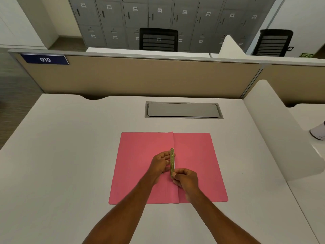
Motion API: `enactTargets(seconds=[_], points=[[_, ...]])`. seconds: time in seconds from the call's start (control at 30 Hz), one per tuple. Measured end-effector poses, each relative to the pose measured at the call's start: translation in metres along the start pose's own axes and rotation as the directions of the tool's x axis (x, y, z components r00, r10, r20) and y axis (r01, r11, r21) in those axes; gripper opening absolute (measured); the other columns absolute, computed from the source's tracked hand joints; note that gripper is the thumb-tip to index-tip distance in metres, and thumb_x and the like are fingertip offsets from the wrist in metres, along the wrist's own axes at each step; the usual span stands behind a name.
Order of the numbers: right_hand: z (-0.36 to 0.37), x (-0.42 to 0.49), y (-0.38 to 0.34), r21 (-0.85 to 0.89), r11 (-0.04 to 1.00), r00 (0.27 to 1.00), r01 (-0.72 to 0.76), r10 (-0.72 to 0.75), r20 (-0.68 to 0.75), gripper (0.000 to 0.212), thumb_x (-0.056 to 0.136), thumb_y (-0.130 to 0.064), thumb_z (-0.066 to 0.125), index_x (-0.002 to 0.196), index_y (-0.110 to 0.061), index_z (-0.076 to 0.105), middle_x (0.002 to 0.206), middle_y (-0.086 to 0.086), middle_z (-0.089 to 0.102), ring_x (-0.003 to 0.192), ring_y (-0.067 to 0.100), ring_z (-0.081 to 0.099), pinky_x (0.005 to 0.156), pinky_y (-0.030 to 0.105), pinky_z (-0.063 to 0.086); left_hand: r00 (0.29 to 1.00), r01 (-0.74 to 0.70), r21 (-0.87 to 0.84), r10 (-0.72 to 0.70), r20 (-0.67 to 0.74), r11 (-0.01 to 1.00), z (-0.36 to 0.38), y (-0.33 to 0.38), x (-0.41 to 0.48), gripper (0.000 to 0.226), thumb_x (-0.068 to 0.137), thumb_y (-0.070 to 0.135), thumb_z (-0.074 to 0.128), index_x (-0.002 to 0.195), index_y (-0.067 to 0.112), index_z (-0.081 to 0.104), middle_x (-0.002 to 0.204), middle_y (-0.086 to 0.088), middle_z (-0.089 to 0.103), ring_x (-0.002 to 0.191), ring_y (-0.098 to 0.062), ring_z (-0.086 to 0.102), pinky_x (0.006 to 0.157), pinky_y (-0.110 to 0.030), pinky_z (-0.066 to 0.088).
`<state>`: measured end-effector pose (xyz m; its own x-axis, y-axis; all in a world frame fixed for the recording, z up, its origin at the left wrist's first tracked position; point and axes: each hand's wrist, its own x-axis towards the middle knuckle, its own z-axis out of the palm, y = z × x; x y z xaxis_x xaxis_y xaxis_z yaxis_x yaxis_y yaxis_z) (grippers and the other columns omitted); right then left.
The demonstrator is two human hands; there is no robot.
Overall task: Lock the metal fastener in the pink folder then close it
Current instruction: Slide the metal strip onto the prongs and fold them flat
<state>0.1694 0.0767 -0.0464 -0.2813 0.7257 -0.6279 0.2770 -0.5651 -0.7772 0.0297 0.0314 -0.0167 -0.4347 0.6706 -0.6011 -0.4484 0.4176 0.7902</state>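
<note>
So the pink folder (193, 166) is lying open flat on the white tabletop (70, 155), roughly centered in front of the person, and both hands are on the metal fastener (172, 162) that runs along the center fold. Looks like the locking step is what's going on, closing hasn't started.

The left hand (161, 162) has its fingers curled against the fastener's upper and middle part from the left, steadying it. The right hand (185, 178) is pinched on the near end of the brass-colored strip (thumb and fingertips closed around it, as far as I can tell).

I can't make out whether the prongs are folded down or the slider is seated, it's too small. My guess for what's next: press the bar flat and slide the keeper over the prongs until it catches, then take one cover and swing it over the fold onto the other.
</note>
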Motion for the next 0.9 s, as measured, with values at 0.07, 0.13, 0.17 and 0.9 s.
enactTargets(seconds=[0.07, 0.13, 0.17, 0.9], points=[[0.000, 0.000, 0.001, -0.003, 1.000, 1.000, 0.000, 0.000, 0.004, 0.013, 0.087, 0.009, 0.080, 0.098, 0.001, 0.082, 0.098, 0.025, 0.083, 0.083, 0.030, 0.076, 0.093, 0.050, 0.066, 1.000, 0.001, -0.002, -0.001, 0.004, 1.000, 0.000, 0.000, -0.001, 0.057, 0.101, -0.019, 0.039, 0.145, 0.007, 0.066, 0.142, -0.008, 0.074, 0.114, -0.021, 0.068, 0.084, -0.033, 0.061], [0.000, 0.000, 0.000, -0.009, 1.000, 1.000, 0.001, -0.001, 0.003, 0.013, 0.087, 0.009, 0.079, 0.098, 0.001, 0.082, 0.098, 0.025, 0.082, 0.081, 0.029, 0.075, 0.092, 0.051, 0.066, 1.000, -0.001, 0.006, 0.001, 0.002, 1.000, 0.001, -0.001, 0.000, 0.058, 0.101, -0.019, 0.040, 0.145, 0.007, 0.066, 0.142, -0.008, 0.074, 0.115, -0.020, 0.068, 0.090, -0.040, 0.062], [0.001, 0.000, 0.000, -0.014, 1.000, 1.000, 0.001, -0.001, -0.001, 0.013, 0.087, 0.009, 0.079, 0.097, 0.001, 0.081, 0.098, 0.025, 0.082, 0.080, 0.029, 0.075, 0.092, 0.051, 0.066, 1.000, -0.002, 0.011, 0.002, 0.000, 1.000, 0.001, -0.001, 0.001, 0.057, 0.101, -0.019, 0.040, 0.145, 0.007, 0.066, 0.142, -0.008, 0.074, 0.115, -0.021, 0.068, 0.097, -0.047, 0.061], [0.012, 0.004, -0.007, -0.227, 0.970, 0.988, 0.085, -0.112, -0.110, 0.027, 0.091, 0.002, 0.068, 0.101, -0.021, 0.079, 0.093, 0.009, 0.082, 0.066, 0.020, 0.068, 0.065, 0.035, 0.062, 0.938, -0.169, 0.753, 0.339, -0.076, 0.636, -0.012, -0.009, 0.013, 0.079, 0.106, 0.034, 0.066, 0.172, 0.017, 0.025, 0.184, -0.007, 0.010, 0.172, -0.033, -0.004, 0.140, -0.051, 0.006]])
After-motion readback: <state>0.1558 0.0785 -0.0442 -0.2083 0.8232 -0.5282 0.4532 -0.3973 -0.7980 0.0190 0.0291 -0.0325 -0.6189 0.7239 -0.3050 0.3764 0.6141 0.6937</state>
